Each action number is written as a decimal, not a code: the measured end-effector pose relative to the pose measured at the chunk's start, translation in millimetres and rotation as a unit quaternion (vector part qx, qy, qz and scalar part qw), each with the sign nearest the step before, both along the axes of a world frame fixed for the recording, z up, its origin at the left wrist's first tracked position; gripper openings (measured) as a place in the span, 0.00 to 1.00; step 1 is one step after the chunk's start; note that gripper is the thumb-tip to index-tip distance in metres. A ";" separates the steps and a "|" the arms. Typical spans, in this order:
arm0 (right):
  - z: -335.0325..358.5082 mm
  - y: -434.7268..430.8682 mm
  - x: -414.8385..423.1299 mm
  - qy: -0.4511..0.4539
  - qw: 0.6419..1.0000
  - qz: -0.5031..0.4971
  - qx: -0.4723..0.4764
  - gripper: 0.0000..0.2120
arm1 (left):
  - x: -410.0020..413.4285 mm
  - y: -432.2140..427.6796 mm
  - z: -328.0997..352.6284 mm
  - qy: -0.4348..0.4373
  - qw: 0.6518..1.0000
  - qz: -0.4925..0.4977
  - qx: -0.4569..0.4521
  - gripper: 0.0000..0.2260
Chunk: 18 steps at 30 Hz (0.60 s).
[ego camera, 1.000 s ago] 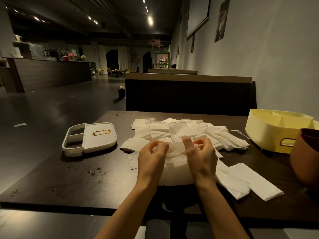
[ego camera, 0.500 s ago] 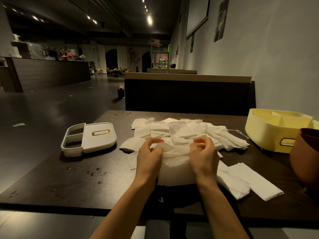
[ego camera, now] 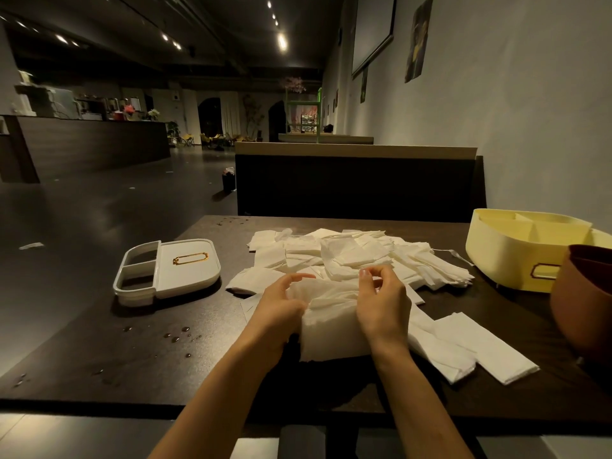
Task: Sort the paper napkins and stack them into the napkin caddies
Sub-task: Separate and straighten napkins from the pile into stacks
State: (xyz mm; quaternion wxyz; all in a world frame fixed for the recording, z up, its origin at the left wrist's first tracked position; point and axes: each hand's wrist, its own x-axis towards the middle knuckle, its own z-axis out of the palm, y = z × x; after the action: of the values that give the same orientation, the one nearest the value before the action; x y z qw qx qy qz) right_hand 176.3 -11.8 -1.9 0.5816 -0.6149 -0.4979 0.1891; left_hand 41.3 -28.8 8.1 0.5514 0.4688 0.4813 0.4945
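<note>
A heap of white paper napkins covers the middle of the dark table. In front of it, my left hand and my right hand hold one white napkin between them near the table's front edge. The fingers of both hands curl over its crumpled top edge, and the lower part hangs flat. Two folded napkins lie to the right of my hands. A white caddy with a half-open lid sits at the left. At the right stands a yellow divided caddy.
A brown round container stands at the right edge, partly in front of the yellow caddy. Water drops dot the table at the left front. A dark booth back rises behind the table, and a wall runs along the right.
My hands have moved apart along the napkin's top edge and spread it wider; the fingers have shifted their grip. Everything else on the table stays put.
</note>
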 end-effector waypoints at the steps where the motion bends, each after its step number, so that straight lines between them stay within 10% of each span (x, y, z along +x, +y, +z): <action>1: 0.3 -0.1 0.4 -0.001 1.000 0.000 -0.002 0.10 | -1.4 0.2 -0.5 0.019 1.000 -0.009 0.007 0.21; 13: -5.0 3.6 -3.0 -0.017 0.999 -0.025 0.021 0.12 | -22.7 -5.2 -6.0 0.009 0.988 -0.146 0.041 0.26; 18: -6.0 4.1 -8.8 -0.023 0.998 -0.033 0.038 0.11 | -13.3 -12.3 -13.3 0.142 0.966 -0.155 0.147 0.37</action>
State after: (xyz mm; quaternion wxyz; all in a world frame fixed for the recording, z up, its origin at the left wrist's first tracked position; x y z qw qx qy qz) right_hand 167.6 -7.7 -7.9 0.5989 -0.6127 -0.4974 0.1362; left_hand 28.0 -41.1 -5.2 0.4724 0.6792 0.3978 0.3966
